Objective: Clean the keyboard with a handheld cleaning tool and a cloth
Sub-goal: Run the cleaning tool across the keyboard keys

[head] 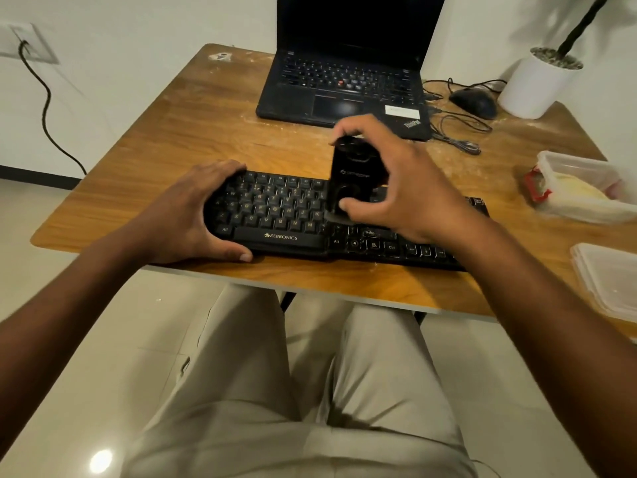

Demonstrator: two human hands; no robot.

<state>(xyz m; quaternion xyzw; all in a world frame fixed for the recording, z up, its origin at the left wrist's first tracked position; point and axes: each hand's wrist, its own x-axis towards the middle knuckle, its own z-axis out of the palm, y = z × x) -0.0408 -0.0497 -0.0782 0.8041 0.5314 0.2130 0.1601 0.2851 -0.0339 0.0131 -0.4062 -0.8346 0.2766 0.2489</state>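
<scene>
keyboard flat at desk front edge; your left hand clamps its left end. right hand grips tool upright on keys. keyboard likely light, rigid; brace ends.

Glossy black plastic on the handheld cleaning tool. Matt black plastic across the keyboard. Wood-grain desk, smooth, dusted pale in patches. Clear plastic food container. Glossy floor tiles, catching lamp glare.
</scene>
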